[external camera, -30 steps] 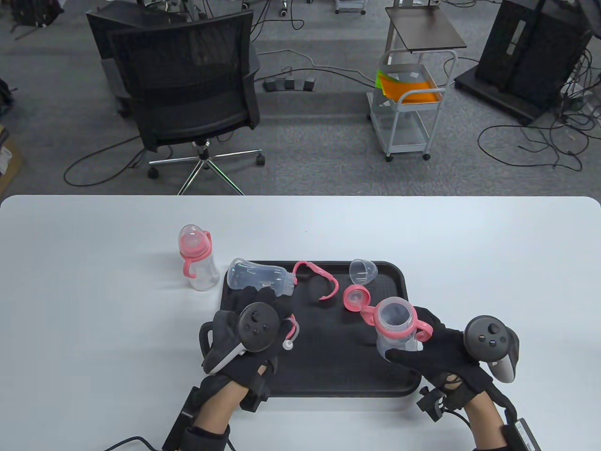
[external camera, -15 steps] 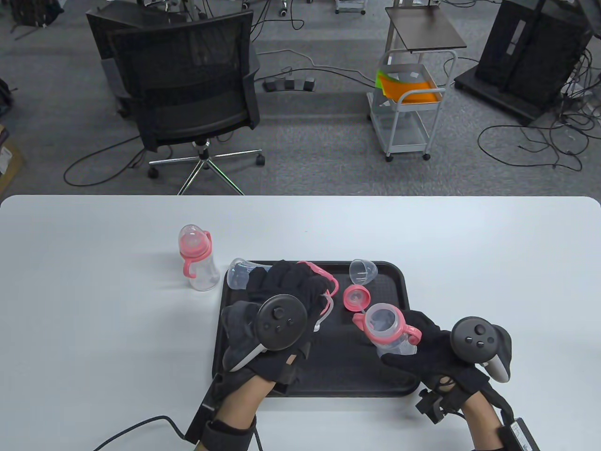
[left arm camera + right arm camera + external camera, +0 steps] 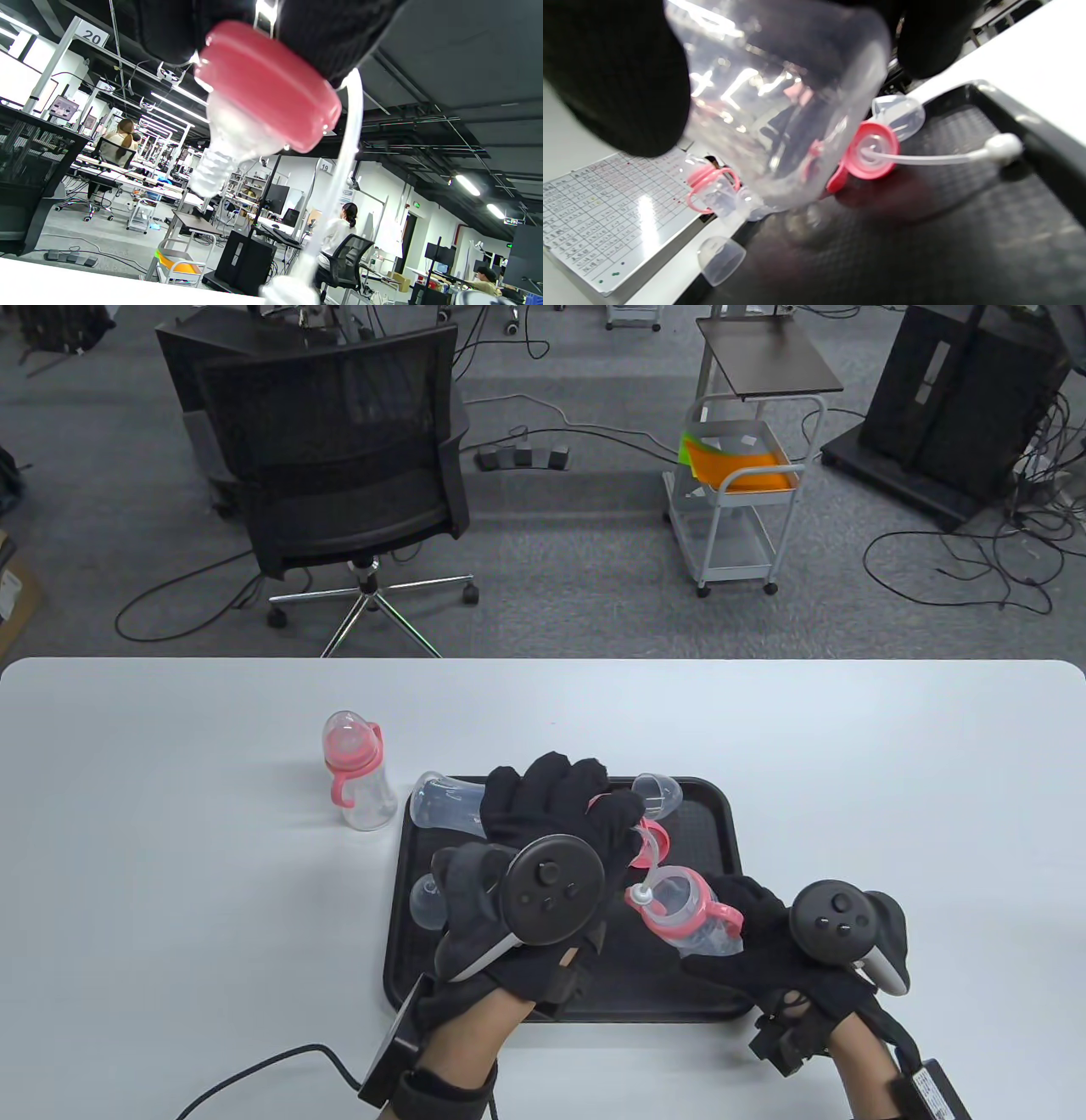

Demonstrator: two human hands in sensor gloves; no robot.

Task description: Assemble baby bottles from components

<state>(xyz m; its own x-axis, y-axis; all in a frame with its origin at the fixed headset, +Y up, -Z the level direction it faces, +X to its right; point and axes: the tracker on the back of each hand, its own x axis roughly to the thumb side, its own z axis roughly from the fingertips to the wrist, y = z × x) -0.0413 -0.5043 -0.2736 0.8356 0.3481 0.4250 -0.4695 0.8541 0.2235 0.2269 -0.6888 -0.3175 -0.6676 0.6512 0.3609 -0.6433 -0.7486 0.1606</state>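
My right hand (image 3: 764,933) grips a clear bottle with a pink handle ring (image 3: 691,912) above the black tray (image 3: 679,993), its mouth tilted to the left. My left hand (image 3: 551,806) grips a pink collar with nipple and straw (image 3: 267,84). The straw's white tip (image 3: 638,893) is at the bottle's mouth. The right wrist view shows the bottle (image 3: 780,106) close up in my gloved fingers (image 3: 615,84). Beyond it are a pink lid with a straw (image 3: 871,156) and a clear cap (image 3: 899,114).
An assembled bottle (image 3: 356,772) stands on the white table left of the tray. A bare bottle body (image 3: 445,802) lies at the tray's far left. A clear cap (image 3: 657,793) lies at its far edge, a clear dome (image 3: 424,903) at its left side.
My left hand has moved right across the tray with the straw piece, up to the bottle's mouth. My right hand has tilted the bottle left and shifted a little left.
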